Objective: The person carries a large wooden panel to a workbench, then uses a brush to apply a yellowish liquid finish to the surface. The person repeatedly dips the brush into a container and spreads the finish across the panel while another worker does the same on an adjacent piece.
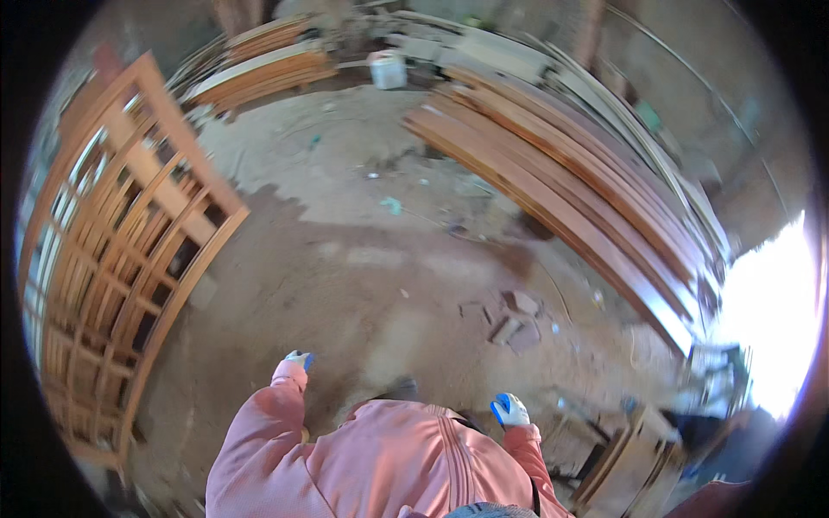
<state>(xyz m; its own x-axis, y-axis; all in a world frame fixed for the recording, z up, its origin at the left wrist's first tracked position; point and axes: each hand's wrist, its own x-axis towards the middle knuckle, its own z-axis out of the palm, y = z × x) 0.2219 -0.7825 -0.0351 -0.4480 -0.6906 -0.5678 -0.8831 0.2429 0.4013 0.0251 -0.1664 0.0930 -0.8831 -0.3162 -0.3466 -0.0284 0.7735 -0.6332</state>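
Note:
My left hand, in a white and blue glove, hangs out in front of my pink sleeve. It is small and a little blurred, its fingers look loosely apart, and no object shows in it. On the other side my right hand, gloved the same way, hangs beside my body with fingers loosely bent and nothing in them. Neither hand touches anything. Left of my left hand stands a large wooden lattice frame. Some broken blocks lie on the floor beyond my right hand.
Long reddish-brown planks are stacked at the right. Another pile of boards and a white container stand at the far wall. Wooden pieces sit at the lower right, near a person. Scraps litter the dirt floor.

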